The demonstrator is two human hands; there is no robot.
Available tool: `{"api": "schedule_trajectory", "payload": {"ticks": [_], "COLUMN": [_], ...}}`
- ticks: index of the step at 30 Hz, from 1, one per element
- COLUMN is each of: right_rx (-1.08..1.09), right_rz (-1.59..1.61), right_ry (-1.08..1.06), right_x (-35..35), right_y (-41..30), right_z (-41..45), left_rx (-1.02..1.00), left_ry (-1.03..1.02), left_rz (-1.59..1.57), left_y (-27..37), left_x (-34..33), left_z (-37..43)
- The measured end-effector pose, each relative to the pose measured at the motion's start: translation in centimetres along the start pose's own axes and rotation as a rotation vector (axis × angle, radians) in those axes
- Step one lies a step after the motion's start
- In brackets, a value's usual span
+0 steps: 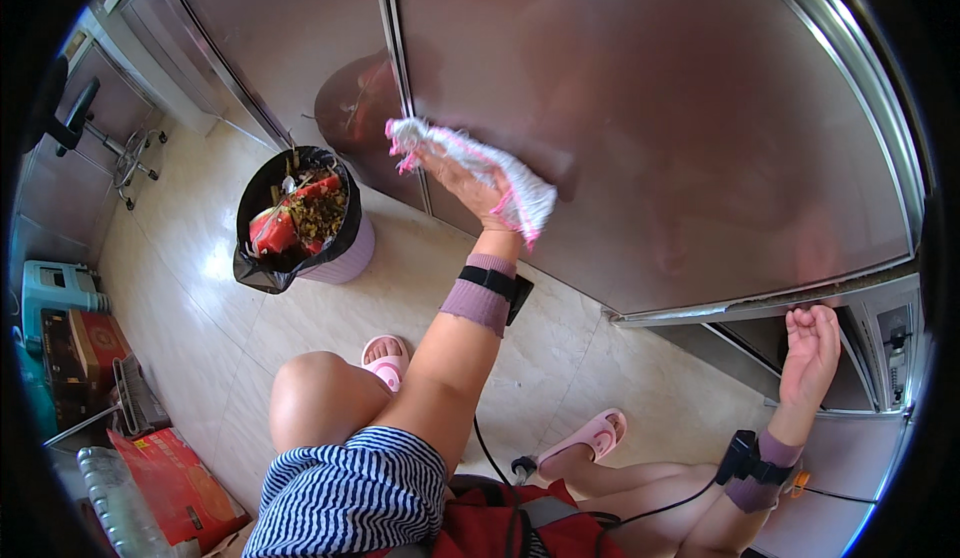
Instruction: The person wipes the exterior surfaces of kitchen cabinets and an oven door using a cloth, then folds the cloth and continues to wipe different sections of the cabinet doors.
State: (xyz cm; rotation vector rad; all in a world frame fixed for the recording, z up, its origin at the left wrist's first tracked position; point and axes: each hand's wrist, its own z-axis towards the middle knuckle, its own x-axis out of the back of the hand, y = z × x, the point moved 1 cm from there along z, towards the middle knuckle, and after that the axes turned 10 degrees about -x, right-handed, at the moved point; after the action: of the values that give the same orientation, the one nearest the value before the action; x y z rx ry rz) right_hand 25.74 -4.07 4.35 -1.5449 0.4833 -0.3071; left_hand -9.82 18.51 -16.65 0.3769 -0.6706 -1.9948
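My left hand presses a white cloth with pink edging against a glossy brownish cabinet door panel, close to the metal strip between two panels. The cloth sticks out on both sides of the hand. On the right, my right hand is raised by the panel's lower edge, palm towards the camera, with fingers curled at the tips. No object shows in it; whether its fingertips touch the edge is not clear.
A lilac bin lined with a black bag holds watermelon pieces and food scraps. A wheeled stool base stands upper left. Boxes, a red package, a dustpan and a teal case line the left side. Cables hang near my legs.
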Motion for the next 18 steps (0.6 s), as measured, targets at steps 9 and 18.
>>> {"api": "schedule_trajectory", "payload": {"ticks": [9, 18], "right_rx": [-0.008, -0.013], "right_rz": [-0.006, -0.017], "right_ry": [-0.045, -0.035], "right_x": [0.3, -0.3], "right_y": [0.0, -0.1], "right_z": [0.5, 0.2], "left_rx": [0.522, 0.743], "left_ry": [-0.061, -0.385], "left_rz": [-0.117, 0.044], "left_y": [-5.9, -0.4], "left_x": [1.7, 3.2], "left_z": [-8.0, -13.3]}}
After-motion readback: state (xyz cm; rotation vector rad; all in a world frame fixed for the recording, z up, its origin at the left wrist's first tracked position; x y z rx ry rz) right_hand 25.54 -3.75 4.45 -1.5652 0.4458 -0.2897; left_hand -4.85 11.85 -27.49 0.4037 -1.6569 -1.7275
